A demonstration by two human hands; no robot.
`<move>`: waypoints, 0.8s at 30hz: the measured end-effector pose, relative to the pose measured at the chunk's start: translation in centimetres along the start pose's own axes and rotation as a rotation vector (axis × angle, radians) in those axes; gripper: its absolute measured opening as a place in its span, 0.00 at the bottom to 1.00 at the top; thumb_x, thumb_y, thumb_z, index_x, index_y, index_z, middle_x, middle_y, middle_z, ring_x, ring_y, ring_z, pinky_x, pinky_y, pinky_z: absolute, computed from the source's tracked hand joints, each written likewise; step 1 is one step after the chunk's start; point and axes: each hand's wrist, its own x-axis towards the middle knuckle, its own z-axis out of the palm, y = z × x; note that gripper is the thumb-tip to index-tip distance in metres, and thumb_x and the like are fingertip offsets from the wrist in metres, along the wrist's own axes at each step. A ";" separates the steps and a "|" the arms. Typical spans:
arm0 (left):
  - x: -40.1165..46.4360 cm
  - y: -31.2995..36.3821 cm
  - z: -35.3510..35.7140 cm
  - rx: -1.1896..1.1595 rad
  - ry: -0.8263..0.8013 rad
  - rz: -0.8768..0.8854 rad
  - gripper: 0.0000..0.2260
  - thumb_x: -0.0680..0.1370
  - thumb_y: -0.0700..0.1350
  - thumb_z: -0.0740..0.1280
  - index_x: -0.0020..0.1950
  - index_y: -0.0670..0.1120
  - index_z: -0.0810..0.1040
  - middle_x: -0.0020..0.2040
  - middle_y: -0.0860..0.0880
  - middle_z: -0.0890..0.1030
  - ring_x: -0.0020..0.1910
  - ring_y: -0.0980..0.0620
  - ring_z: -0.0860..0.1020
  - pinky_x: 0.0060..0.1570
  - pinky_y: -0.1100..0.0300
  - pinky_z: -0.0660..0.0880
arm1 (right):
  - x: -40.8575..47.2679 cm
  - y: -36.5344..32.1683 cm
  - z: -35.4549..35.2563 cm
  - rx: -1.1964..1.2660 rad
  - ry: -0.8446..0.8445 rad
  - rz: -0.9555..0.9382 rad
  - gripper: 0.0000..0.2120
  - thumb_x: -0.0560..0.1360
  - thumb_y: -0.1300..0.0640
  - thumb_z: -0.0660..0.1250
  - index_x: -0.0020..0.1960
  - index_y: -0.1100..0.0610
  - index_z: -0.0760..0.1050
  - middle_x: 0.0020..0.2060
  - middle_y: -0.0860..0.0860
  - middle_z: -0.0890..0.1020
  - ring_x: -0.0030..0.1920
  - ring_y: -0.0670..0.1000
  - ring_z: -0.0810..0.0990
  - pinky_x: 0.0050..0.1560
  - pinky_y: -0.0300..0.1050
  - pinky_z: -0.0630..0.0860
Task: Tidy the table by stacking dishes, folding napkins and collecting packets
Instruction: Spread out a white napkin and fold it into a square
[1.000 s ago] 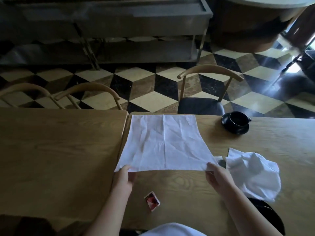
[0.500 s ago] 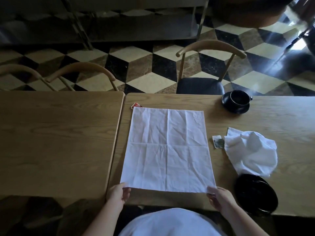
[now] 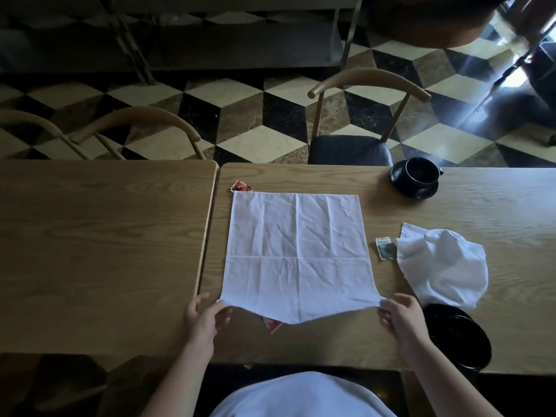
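Observation:
A white napkin lies spread flat on the wooden table. My left hand pinches its near left corner and my right hand pinches its near right corner; both corners are raised a little and the near edge sags between them. A red packet peeks out at the napkin's far left corner. Another red packet shows under the near edge. A grey packet lies right of the napkin, beside a crumpled white napkin.
A black cup on a black saucer stands at the far side of the table. A black plate sits at the near right edge. A second wooden table adjoins on the left. Wooden chairs stand beyond the tables.
The napkin was drawn toward me and laid flat. Since half a second ago, my hands have lifted its near corners off the table, so the near edge now sags over a red packet.

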 end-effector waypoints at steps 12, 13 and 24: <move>4.5 8.8 4.4 0.090 -0.267 0.212 0.09 0.71 0.37 0.75 0.51 0.42 0.83 0.46 0.42 0.87 0.45 0.47 0.86 0.41 0.60 0.82 | 2.4 -9.8 1.8 0.276 -0.180 -0.098 0.08 0.80 0.62 0.61 0.50 0.64 0.78 0.47 0.60 0.86 0.52 0.56 0.84 0.52 0.48 0.79; 5.1 9.4 4.9 0.109 -0.273 0.234 0.08 0.72 0.35 0.74 0.50 0.42 0.83 0.45 0.42 0.87 0.44 0.47 0.86 0.41 0.60 0.82 | 2.9 -10.6 2.0 0.282 -0.203 -0.107 0.08 0.81 0.64 0.59 0.51 0.65 0.77 0.48 0.61 0.86 0.53 0.58 0.84 0.54 0.49 0.79; 11.5 15.5 11.7 0.457 -0.087 0.450 0.07 0.70 0.49 0.76 0.42 0.47 0.84 0.28 0.58 0.80 0.27 0.63 0.75 0.29 0.68 0.71 | 11.0 -17.4 5.7 -0.075 -0.120 -0.138 0.06 0.77 0.62 0.69 0.51 0.61 0.83 0.34 0.54 0.79 0.31 0.48 0.72 0.32 0.37 0.69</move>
